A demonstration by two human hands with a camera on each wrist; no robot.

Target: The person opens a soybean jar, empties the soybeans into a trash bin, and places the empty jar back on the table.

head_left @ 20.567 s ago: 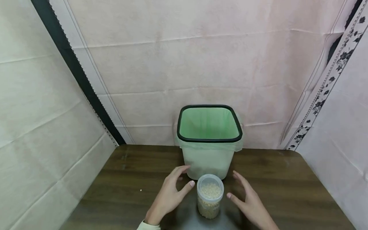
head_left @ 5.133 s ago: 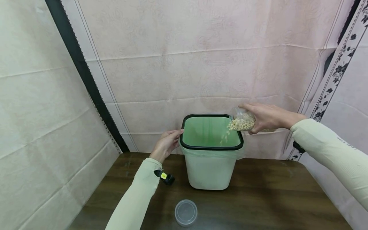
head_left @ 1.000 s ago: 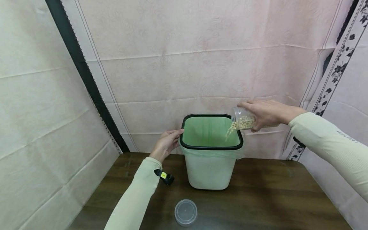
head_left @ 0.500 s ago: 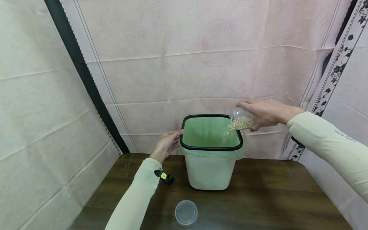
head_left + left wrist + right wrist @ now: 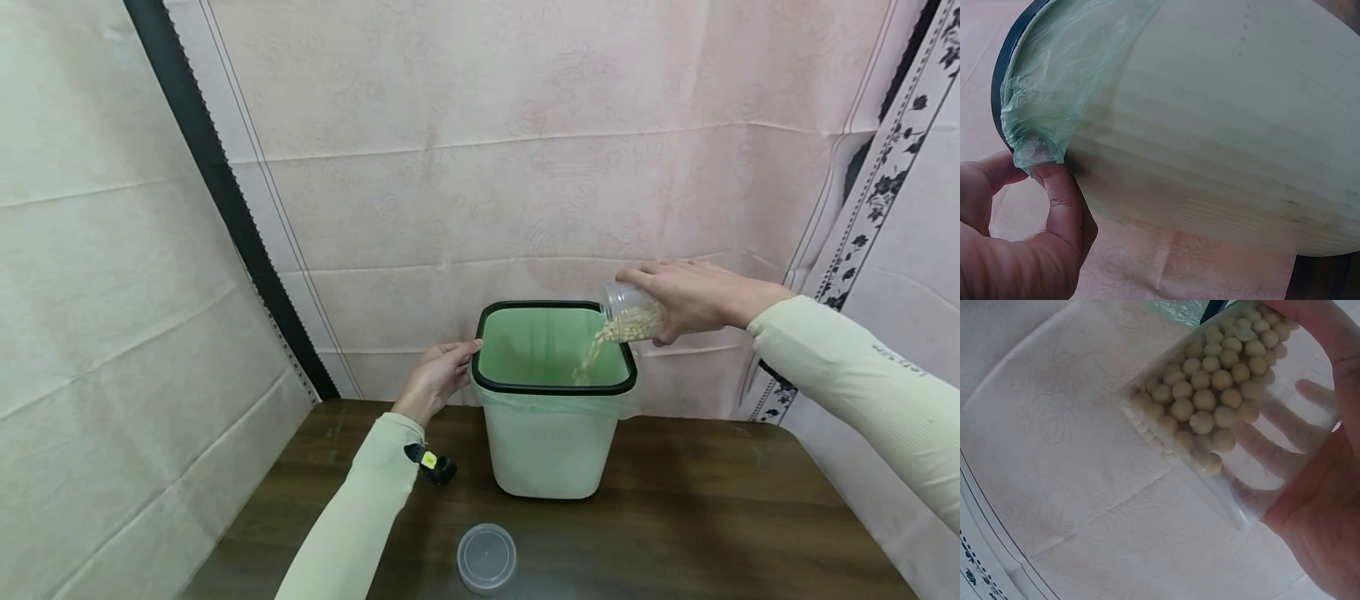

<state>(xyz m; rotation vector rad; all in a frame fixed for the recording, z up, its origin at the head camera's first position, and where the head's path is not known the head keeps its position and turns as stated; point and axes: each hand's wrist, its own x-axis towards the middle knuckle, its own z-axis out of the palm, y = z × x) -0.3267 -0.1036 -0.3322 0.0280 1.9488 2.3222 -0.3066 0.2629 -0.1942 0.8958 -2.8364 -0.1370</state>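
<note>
My right hand (image 5: 693, 292) grips a clear plastic jar (image 5: 626, 296), tipped on its side above the right rim of a pale green trash bin (image 5: 551, 450). Round, pale soybeans (image 5: 1210, 394) fill part of the jar, and a stream of them falls from its mouth into the bin. My left hand (image 5: 438, 375) pinches the bin's left rim between thumb and fingers. The left wrist view shows a thin green bag (image 5: 1054, 81) folded over that black rim (image 5: 1000, 94), under my fingertips. The bin's floor is hidden.
A round clear lid (image 5: 486, 558) lies on the dark wooden table (image 5: 712, 517) in front of the bin. Light patterned cloth (image 5: 450, 192) hangs behind and at both sides. A small black camera (image 5: 438, 469) sits on my left wrist.
The jar stood upright with its lid on in the oldest frame; now it is uncapped and tilted over the bin. Over the last second soybeans keep falling, and both hands stay nearly in place.
</note>
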